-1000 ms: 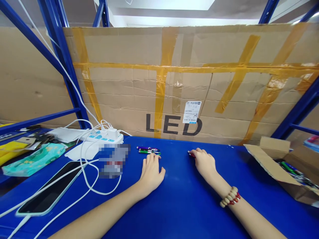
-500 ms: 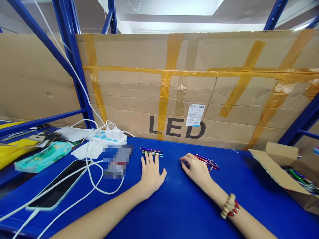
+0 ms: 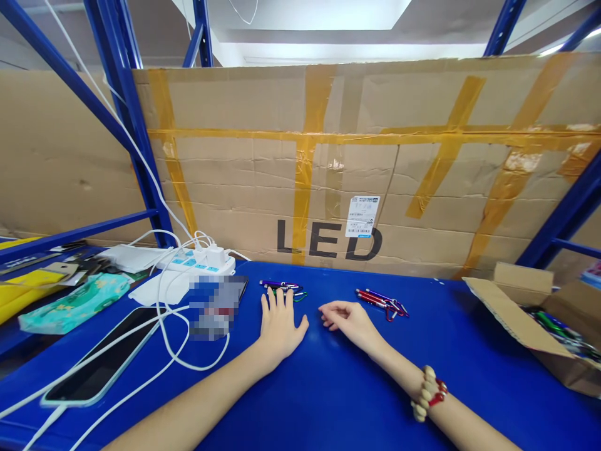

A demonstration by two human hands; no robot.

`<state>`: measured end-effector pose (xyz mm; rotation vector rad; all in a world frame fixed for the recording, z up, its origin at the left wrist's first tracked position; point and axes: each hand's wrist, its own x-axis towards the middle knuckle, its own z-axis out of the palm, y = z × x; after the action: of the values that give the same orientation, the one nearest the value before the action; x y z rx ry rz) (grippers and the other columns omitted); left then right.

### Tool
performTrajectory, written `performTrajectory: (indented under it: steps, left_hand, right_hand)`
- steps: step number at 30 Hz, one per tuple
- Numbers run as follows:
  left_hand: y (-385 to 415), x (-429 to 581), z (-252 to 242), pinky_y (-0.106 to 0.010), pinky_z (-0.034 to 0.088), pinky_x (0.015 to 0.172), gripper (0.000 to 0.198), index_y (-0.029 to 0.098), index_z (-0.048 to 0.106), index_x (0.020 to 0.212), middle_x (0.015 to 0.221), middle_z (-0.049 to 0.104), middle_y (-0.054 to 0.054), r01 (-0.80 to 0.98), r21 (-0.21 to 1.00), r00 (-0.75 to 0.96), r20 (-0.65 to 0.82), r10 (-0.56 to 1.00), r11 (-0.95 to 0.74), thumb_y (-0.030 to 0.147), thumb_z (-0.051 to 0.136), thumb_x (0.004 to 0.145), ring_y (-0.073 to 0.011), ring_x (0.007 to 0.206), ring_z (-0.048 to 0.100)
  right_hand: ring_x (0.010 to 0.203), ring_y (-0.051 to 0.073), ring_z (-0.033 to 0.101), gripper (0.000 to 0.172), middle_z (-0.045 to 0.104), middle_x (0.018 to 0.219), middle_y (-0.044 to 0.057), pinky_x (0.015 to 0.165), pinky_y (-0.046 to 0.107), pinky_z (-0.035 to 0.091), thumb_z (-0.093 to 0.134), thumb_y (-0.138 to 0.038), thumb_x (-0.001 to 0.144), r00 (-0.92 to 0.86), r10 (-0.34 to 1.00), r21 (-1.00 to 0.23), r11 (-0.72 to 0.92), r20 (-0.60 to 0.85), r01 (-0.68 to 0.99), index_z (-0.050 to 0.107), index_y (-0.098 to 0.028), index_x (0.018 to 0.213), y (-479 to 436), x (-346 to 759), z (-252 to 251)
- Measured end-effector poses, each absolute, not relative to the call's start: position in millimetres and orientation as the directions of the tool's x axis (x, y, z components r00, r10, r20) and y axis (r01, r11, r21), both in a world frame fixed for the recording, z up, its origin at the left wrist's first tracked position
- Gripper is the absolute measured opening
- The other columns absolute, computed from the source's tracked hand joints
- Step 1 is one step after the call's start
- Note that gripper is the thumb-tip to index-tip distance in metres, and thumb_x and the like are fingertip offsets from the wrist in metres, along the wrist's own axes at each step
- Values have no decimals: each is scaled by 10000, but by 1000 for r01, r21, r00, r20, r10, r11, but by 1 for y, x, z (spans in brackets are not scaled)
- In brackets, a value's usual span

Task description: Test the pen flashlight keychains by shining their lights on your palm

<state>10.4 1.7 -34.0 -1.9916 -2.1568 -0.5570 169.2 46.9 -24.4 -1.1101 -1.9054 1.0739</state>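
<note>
My left hand point(image 3: 280, 322) lies flat on the blue table with its fingers spread. Its fingertips touch or partly cover a small group of slim metal sticks with carabiner clips; a purple stick point(image 3: 277, 284) shows beyond them, and a green clip point(image 3: 299, 295) sticks out to the right. Over the table's middle, my right hand point(image 3: 350, 321) has its fingers loosely curled together, and no object shows in them. Just beyond and right of it rests a second group, with a red stick point(image 3: 370, 298) and a purple stick point(image 3: 381, 294), their clips pointing right.
An open cardboard box point(image 3: 511, 319) of similar sticks stands on the right. At left are a phone point(image 3: 107, 357), white cables, a power strip point(image 3: 220, 268) and a teal patterned packet point(image 3: 75, 302). A large taped carton point(image 3: 244, 188) walls off the back.
My right hand has moved left, away from the red and purple sticks, which now show fully, and its fingers have drawn together. My left hand stays by its group. The view has shifted slightly.
</note>
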Motion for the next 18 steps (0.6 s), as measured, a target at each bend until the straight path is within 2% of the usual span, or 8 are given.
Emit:
performTrajectory:
  steps: [2, 4, 7, 10, 13, 18]
  left_hand:
    - [1, 10, -33, -524, 198, 1012, 539, 62, 392, 1263, 1287, 408, -203, 984, 175, -72, 349, 934, 11, 331, 408, 796, -373, 1249, 282]
    - [0, 10, -31, -502, 212, 1008, 508, 61, 397, 1251, 1279, 406, -197, 982, 184, -28, 335, 942, -37, 297, 398, 801, -350, 1239, 296]
    - [-3, 12, -27, -465, 266, 981, 458, 83, 417, 1220, 1246, 424, -174, 969, 207, 63, 310, 949, -132, 240, 408, 790, -304, 1206, 333]
    - [-9, 17, -23, -432, 334, 922, 416, 115, 440, 1182, 1181, 461, -145, 943, 235, 159, 297, 941, -234, 209, 426, 778, -272, 1134, 388]
    - [-14, 22, -25, -421, 365, 877, 290, 139, 515, 1059, 1074, 503, -113, 918, 233, 243, 307, 920, -320, 221, 422, 796, -257, 1037, 432]
    - [-18, 26, -32, -445, 341, 911, 282, 129, 524, 1044, 1088, 479, -124, 907, 212, 276, 352, 894, -363, 193, 457, 778, -274, 1091, 382]
  right_hand:
    - [708, 173, 659, 364, 694, 795, 101, 652, 296, 526, 490, -398, 770, -433, 898, -954, 195, 79, 230, 664, -108, 902, 40, 164, -22]
    - [769, 169, 664, 332, 699, 831, 94, 739, 293, 520, 566, -380, 728, -468, 883, -1000, -16, -18, 9, 668, -117, 903, 33, 161, -19]
    - [778, 161, 665, 250, 707, 799, 76, 790, 268, 504, 689, -290, 622, -544, 827, -908, -328, -144, -259, 695, -120, 805, 26, 159, -14]
    - [739, 153, 668, 225, 711, 787, 76, 764, 250, 509, 719, -248, 608, -579, 797, -874, -394, -171, -285, 706, -106, 782, 25, 159, -12]
    - [731, 149, 669, 220, 711, 789, 82, 749, 245, 509, 717, -239, 638, -609, 774, -884, -394, -171, -253, 705, -96, 805, 26, 160, -13]
    - [715, 140, 666, 217, 709, 788, 80, 727, 236, 513, 715, -252, 654, -616, 767, -898, -383, -180, -214, 703, -99, 808, 25, 160, -11]
